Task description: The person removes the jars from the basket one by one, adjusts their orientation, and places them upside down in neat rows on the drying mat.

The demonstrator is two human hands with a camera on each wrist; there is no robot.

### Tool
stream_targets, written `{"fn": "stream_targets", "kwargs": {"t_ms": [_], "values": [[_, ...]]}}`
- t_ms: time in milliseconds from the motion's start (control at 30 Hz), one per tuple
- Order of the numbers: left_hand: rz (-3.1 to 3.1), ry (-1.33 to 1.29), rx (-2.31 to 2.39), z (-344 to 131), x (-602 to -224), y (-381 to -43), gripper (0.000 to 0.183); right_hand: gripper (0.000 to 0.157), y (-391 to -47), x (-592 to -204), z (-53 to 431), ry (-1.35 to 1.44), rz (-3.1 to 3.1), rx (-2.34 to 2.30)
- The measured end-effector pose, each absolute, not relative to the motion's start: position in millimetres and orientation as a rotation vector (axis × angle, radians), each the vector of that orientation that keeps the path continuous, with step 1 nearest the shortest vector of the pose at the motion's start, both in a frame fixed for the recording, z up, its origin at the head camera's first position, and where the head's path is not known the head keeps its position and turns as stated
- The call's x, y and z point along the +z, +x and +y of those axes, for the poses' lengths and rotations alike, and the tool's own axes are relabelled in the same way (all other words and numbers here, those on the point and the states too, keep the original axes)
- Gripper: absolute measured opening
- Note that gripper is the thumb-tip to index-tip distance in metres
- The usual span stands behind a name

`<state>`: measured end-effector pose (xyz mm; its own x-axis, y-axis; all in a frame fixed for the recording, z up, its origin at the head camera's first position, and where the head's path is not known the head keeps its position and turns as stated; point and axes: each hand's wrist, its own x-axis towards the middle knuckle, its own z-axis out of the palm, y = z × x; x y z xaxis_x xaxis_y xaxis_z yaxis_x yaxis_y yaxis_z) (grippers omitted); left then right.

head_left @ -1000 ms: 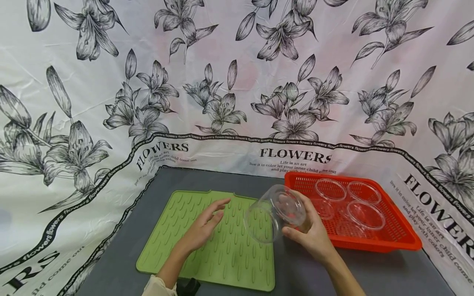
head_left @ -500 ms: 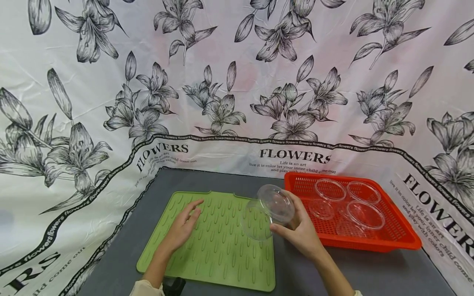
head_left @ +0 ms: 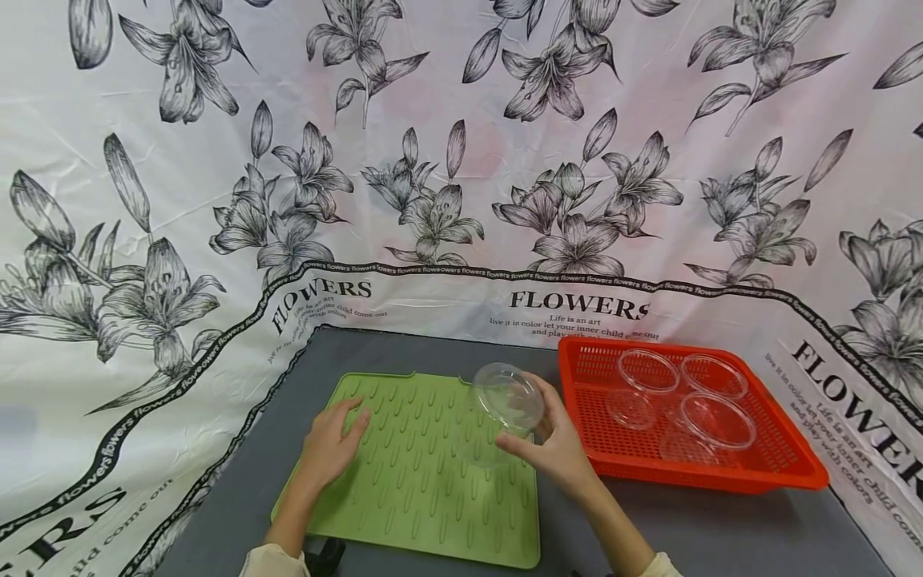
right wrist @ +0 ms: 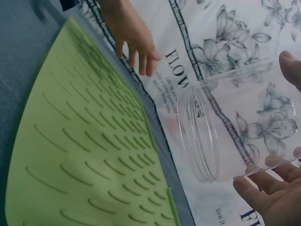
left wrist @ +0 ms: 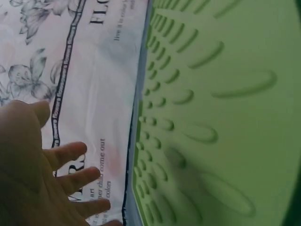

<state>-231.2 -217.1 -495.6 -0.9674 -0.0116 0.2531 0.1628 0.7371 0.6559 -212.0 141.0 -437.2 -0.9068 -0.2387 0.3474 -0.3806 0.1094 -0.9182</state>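
Observation:
A clear plastic jar [head_left: 508, 397] is tilted in the air over the right part of the green ridged mat [head_left: 425, 497], its base turned up and its wide mouth slanting down to the left. Gripping its body is my right hand [head_left: 558, 457], thumb on one side and fingers on the other. In the right wrist view the jar [right wrist: 244, 122] shows a threaded rim with no lid on it. My left hand [head_left: 328, 449] hovers above the mat's left side, fingers apart and holding nothing; the left wrist view shows the same hand [left wrist: 28, 160] with loosely spread fingers.
A red perforated basket [head_left: 692, 477] stands at the right, holding three clear jars [head_left: 630, 409] with their round rims upward. A grey tabletop [head_left: 433, 349] lies beneath everything. Flower-printed cloth [head_left: 433, 304] rises behind and along both sides.
My right hand has carried the jar leftward, away from the basket and further over the mat. My left hand has drawn back to the left.

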Motion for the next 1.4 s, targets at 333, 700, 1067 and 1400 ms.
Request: {"fn": "stream_targets", "kwargs": {"t_ms": [333, 700, 1067, 1400], "values": [[-2.943, 0.082, -0.843, -229.6, -508.1, -225.6, 0.074, 0.09, -222.3, -446.3, 122.0, 0.59, -2.273, 1.855], [-3.047, 0.204, -0.874, -245.7, -524.6, -227.4, 0.082, 0.091, -229.6, -445.3, 100.1, 0.577, -2.293, 1.855], [-3.12, 0.201, -0.798, -256.9, -525.2, -227.5, 0.076, 0.092, -244.3, -439.9, 86.9, 0.55, -2.34, 1.818], [-3.121, 0.146, -0.716, -259.3, -526.8, -225.9, 0.072, 0.096, -253.2, -437.7, 70.3, 0.502, -2.378, 1.798]]}}
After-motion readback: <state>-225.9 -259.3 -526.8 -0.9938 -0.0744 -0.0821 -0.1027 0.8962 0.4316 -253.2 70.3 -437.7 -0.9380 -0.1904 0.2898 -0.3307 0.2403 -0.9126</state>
